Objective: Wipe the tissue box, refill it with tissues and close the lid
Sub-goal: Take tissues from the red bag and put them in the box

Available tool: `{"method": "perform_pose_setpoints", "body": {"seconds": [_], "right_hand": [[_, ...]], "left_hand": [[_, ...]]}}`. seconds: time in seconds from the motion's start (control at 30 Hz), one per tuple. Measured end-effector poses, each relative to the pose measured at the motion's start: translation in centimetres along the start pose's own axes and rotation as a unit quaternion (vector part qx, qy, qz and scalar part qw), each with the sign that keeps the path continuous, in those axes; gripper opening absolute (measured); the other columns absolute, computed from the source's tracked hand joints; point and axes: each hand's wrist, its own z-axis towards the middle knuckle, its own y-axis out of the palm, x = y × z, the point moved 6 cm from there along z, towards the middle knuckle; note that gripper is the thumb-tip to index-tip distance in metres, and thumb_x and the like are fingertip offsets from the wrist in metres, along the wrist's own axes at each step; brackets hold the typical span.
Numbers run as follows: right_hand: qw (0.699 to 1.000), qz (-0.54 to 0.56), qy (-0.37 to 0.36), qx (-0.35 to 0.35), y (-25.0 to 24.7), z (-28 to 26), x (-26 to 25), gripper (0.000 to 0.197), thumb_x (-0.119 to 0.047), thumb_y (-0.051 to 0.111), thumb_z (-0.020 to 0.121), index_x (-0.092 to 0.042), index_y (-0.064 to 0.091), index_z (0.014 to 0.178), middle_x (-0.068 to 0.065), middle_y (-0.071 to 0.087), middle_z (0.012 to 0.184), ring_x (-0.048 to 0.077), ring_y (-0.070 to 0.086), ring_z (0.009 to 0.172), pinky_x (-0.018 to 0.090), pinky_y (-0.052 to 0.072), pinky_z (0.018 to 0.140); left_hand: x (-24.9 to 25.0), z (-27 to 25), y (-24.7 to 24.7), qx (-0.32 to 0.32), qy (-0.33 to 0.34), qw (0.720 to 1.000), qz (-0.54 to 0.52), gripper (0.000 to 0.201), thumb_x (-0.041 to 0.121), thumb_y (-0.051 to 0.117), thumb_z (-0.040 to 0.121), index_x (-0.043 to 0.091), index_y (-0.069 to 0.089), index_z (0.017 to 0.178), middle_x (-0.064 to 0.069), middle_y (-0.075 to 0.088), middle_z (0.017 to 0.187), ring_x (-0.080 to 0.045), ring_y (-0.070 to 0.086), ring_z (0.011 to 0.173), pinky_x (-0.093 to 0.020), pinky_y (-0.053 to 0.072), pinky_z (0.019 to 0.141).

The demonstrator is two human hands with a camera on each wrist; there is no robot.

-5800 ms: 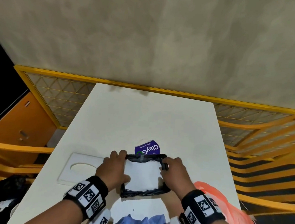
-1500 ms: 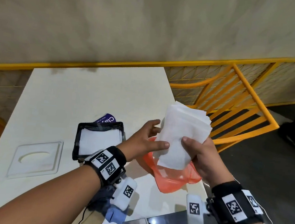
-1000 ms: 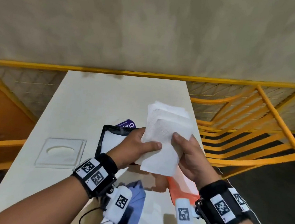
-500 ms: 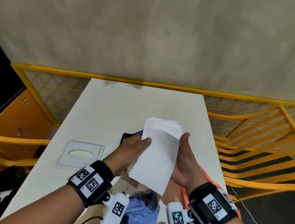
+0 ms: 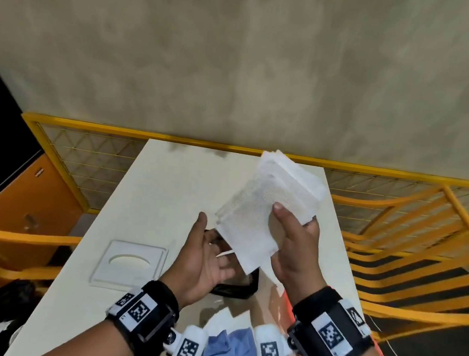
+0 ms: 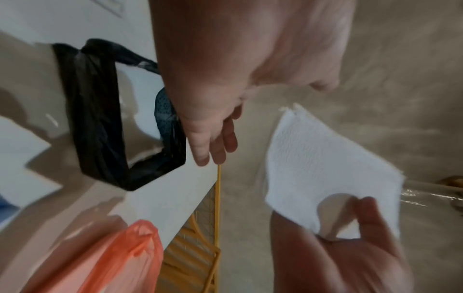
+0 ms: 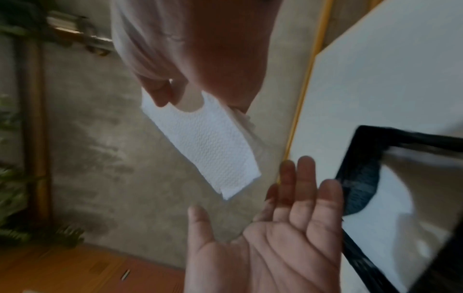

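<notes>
left hand point(image 5: 205, 257): ours, palm up, fingers loose and spread, gripping nothing
right hand point(image 5: 296, 248): ours, raised, thumb and fingers pinching a stack of tissues point(image 5: 267, 206)
forearms: both reaching forward, side by side
wrists: each wearing a black band with a printed marker

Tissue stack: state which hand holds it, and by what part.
The right hand pinches the tissue stack at its right edge, thumb in front, fingers behind. The left hand is open, palm up, holding nothing.
</notes>
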Motion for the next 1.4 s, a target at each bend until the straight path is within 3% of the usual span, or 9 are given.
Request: {"method": "perform_pose_setpoints", "body": {"seconds": [0.13, 0.3, 0.6, 0.73, 0.87, 0.97, 1.1, 1.23, 1.4], "right_hand": [[0.994, -0.072, -0.052, -0.071, 2.4, -0.7, -0.3, 0.046, -0.015, 0.074, 0.071, -0.011, 0.061, 0.115, 0.019, 0.068, 0.109, 0.035, 0.066, 0.101, 0.043, 0.056, 0.084], [0.982, -0.149, -0.074, -0.095, 2.6, -1.4, 0.2, 0.035, -0.012, 0.074, 0.073, -0.026, 0.065, 0.103, 0.009, 0.069, 0.105, 0.024, 0.067, 0.098, 0.037, 0.056, 0.081], [0.989, -0.124, 0.034, -0.067, 1.2, -0.9, 2.3, 0.034, -0.003, 0.069, 0.077, -0.01, 0.068, 0.11, 0.018, 0.072, 0.103, 0.035, 0.069, 0.1, 0.049, 0.055, 0.086], [0.99, -0.096, 0.085, -0.05, -0.3, -0.3, 1.9, 0.051, -0.006, 0.073, 0.074, -0.01, 0.059, 0.123, 0.019, 0.068, 0.114, 0.038, 0.066, 0.105, 0.053, 0.054, 0.087], [0.973, -0.136, 0.181, -0.042, -1.8, 0.6, 2.9, 0.042, -0.005, 0.071, 0.083, -0.015, 0.059, 0.121, 0.015, 0.069, 0.116, 0.034, 0.068, 0.103, 0.059, 0.053, 0.088], [0.951, -0.174, 0.256, -0.012, -3.5, 0.8, 5.6, 0.03, -0.003, 0.064, 0.088, -0.01, 0.059, 0.117, 0.013, 0.073, 0.107, 0.03, 0.071, 0.09, 0.048, 0.055, 0.076], [0.899, -0.302, 0.318, -0.015, -5.9, 0.7, 9.4, 0.036, 0.003, 0.061, 0.084, -0.011, 0.057, 0.116, 0.014, 0.071, 0.106, 0.032, 0.071, 0.091, 0.052, 0.056, 0.08], [0.867, -0.404, 0.292, -0.02, -6.2, 1.6, 10.9, 0.036, 0.008, 0.054, 0.079, -0.022, 0.055, 0.101, 0.013, 0.067, 0.101, 0.032, 0.067, 0.095, 0.051, 0.056, 0.082], [0.819, -0.516, 0.25, -0.033, -6.9, 3.4, 12.1, 0.06, 0.001, 0.049, 0.078, -0.02, 0.047, 0.134, 0.002, 0.06, 0.117, 0.02, 0.06, 0.103, 0.029, 0.052, 0.083]], "left_hand": [[0.1, -0.9, 2.9, -0.111, 0.013, 0.99, -0.081, 0.087, 0.077, 0.035, 0.091, 0.012, 0.047, 0.147, -0.021, 0.051, 0.148, -0.037, 0.048, 0.138, -0.054, 0.031, 0.118], [0.8, -0.6, 3.6, -0.108, 0.048, 0.99, -0.074, 0.064, 0.054, 0.04, 0.103, 0.01, 0.045, 0.148, -0.019, 0.052, 0.147, -0.031, 0.054, 0.131, -0.041, 0.052, 0.097], [1.8, 0.2, 1.0, -0.047, 0.116, 0.992, 0.003, 0.052, 0.018, 0.059, 0.096, 0.004, 0.045, 0.145, -0.029, 0.054, 0.14, -0.046, 0.052, 0.131, -0.062, 0.041, 0.109], [3.2, 0.3, -0.3, -0.004, 0.137, 0.988, 0.076, 0.05, 0.014, 0.059, 0.091, 0.005, 0.049, 0.139, -0.023, 0.064, 0.131, -0.042, 0.062, 0.12, -0.059, 0.051, 0.097], [4.2, 0.5, -2.3, 0.042, 0.13, 0.972, 0.19, 0.039, 0.009, 0.059, 0.091, 0.011, 0.05, 0.129, -0.012, 0.07, 0.12, -0.023, 0.073, 0.099, -0.031, 0.059, 0.068], [4.1, 1.1, -4.1, 0.072, 0.076, 0.938, 0.33, 0.024, 0.007, 0.054, 0.092, 0.015, 0.049, 0.113, -0.002, 0.059, 0.086, -0.009, 0.058, 0.058, -0.021, 0.044, 0.047], [3.4, 2.3, -6.7, 0.108, 0.021, 0.875, 0.471, 0.046, 0.019, 0.058, 0.081, 0.015, 0.048, 0.125, -0.005, 0.064, 0.11, -0.021, 0.065, 0.092, -0.037, 0.057, 0.074], [2.6, 4.3, -7.4, 0.123, 0.023, 0.811, 0.571, 0.062, 0.012, 0.059, 0.091, 0.017, 0.032, 0.146, -0.004, 0.059, 0.11, -0.021, 0.059, 0.094, -0.029, 0.048, 0.074], [2.2, 6.2, -6.4, 0.091, 0.031, 0.744, 0.661, 0.057, 0.009, 0.057, 0.091, 0.011, 0.033, 0.143, -0.003, 0.059, 0.114, -0.021, 0.057, 0.1, -0.028, 0.047, 0.082]]}}
